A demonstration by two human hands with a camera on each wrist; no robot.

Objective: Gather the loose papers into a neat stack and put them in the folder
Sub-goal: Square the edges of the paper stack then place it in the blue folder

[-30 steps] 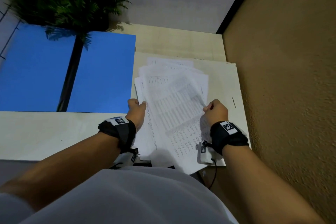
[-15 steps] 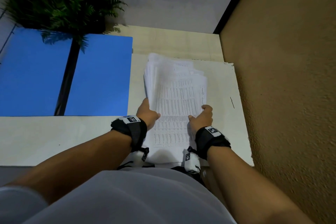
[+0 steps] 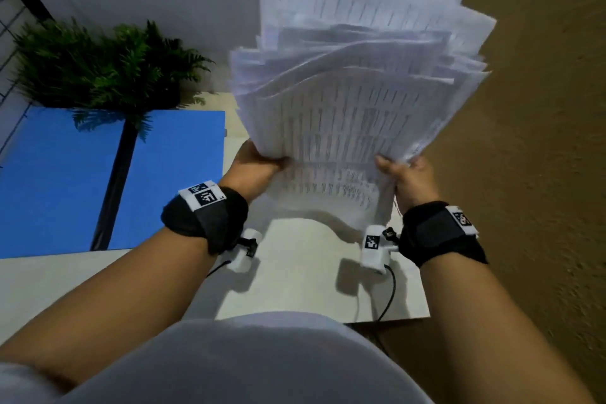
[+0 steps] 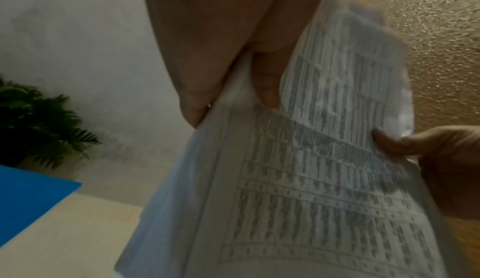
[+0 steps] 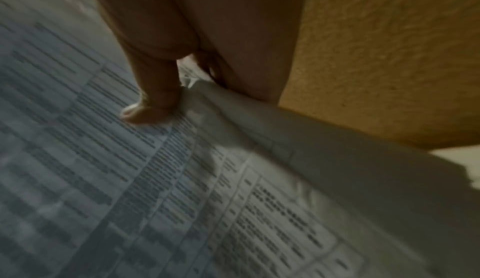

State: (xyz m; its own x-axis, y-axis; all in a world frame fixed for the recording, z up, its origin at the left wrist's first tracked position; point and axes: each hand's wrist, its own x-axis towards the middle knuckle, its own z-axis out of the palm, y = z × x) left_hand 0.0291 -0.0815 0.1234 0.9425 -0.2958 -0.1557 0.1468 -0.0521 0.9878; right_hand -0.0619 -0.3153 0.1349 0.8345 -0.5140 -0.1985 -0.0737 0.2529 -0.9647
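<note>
Because the papers (image 3: 357,115) fan unevenly at the top, I judge a loose sheet could slip out — my grip is only at the lower corners. My left hand (image 3: 254,162) and right hand (image 3: 408,175) each pinch them, thumbs in front, above the table (image 3: 295,272); the blue folder (image 3: 59,180) lies open to my left.

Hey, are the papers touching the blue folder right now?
Apart. The head view shows both hands holding the papers up off the table, with pale tabletop between them and the folder, which lies flat to the left.
</note>
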